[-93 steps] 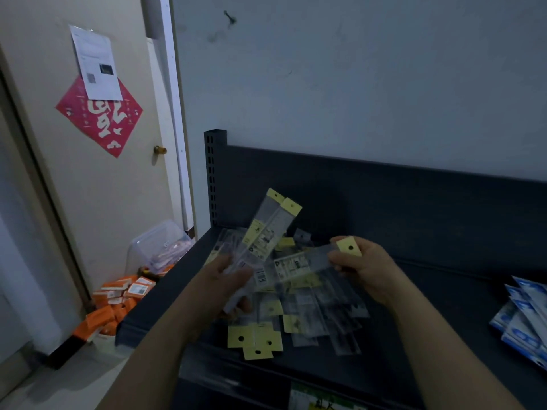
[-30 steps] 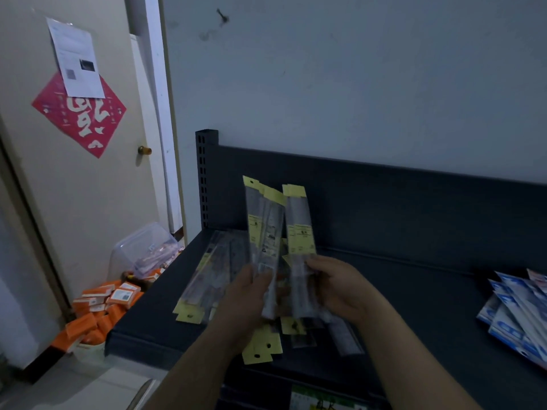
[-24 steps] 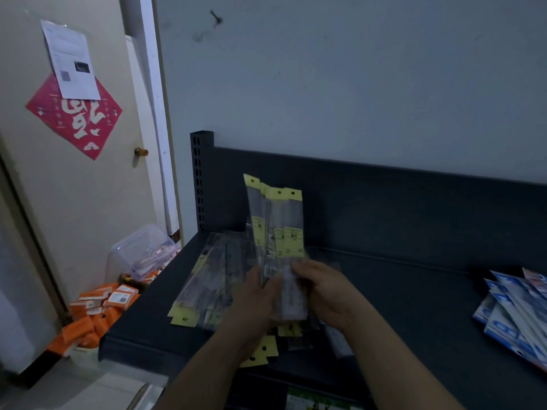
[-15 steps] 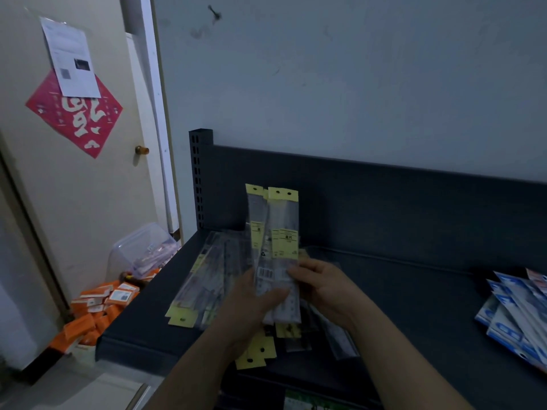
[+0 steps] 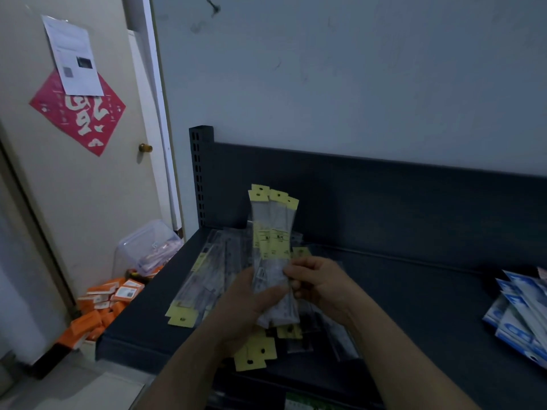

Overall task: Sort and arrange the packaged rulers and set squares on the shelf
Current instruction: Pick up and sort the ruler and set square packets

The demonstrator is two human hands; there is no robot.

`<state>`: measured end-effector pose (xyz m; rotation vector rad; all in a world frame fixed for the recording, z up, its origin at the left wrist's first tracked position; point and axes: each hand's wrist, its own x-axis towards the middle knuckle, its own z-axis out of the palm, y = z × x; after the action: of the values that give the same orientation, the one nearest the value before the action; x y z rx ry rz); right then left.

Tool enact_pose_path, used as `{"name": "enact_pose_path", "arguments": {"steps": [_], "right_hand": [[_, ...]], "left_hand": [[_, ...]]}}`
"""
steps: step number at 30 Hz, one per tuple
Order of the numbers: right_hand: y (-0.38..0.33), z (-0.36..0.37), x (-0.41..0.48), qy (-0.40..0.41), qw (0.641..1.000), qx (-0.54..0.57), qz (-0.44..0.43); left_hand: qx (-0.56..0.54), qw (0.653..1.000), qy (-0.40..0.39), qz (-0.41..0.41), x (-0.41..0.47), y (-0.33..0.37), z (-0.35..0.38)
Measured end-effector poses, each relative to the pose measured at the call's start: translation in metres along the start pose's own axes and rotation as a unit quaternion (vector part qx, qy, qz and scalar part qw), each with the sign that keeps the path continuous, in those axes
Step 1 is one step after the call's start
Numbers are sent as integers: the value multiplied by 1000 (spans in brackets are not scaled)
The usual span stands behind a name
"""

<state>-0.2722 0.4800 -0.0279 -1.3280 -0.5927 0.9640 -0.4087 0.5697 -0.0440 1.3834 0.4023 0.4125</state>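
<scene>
Both hands meet over the front of the shelf (image 5: 414, 306). From my seat I see the left hand (image 5: 248, 297) curled around the lower part of a bundle of packaged rulers (image 5: 275, 232), thumb across its face, while the right hand (image 5: 322, 287) pinches the bundle's right edge with bent fingers. The bundle stands nearly upright: a few long, narrow sleeves of clear, glossy film, each topped by a matte yellow card header with a punched hole and carrying a yellow label midway down. Just left of it a stack of the same sleeves (image 5: 207, 276) lies flat on the dark metal deck, headers toward me, and more loose packs (image 5: 257, 355) lie scattered under the wrists. Blue-and-white flat packets (image 5: 521, 318) fan out at the shelf's right end. I find the label print too small to read.
</scene>
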Motion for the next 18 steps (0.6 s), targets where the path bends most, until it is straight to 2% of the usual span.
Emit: {"name": "enact_pose_path", "arguments": {"steps": [4, 8, 9, 10, 12, 13, 16, 18], "right_hand": [[0, -3, 4, 4, 999, 40, 17], [-1, -4, 6, 13, 1000, -22, -15], [-1, -8, 9, 30, 996, -73, -32], [-1, -14, 12, 61, 983, -167, -52], [1, -29, 15, 119, 908, -394, -79], [3, -36, 16, 125, 871, -468, -74], [10, -45, 18, 118, 793, -597, -33], [11, -43, 18, 119, 764, -634, -17]], "left_hand": [[-9, 1000, 8, -9, 0, 6, 3], [-12, 999, 38, -10, -1, 8, 3], [-11, 998, 55, -9, -1, 9, 1], [-5, 997, 77, -7, -2, 11, -2], [1, 994, 110, 6, -1, 14, -11], [-2, 993, 120, 13, 0, 16, -15], [-14, 990, 140, 23, 0, 18, -26], [-37, 988, 149, 19, 0, 17, -31]]}}
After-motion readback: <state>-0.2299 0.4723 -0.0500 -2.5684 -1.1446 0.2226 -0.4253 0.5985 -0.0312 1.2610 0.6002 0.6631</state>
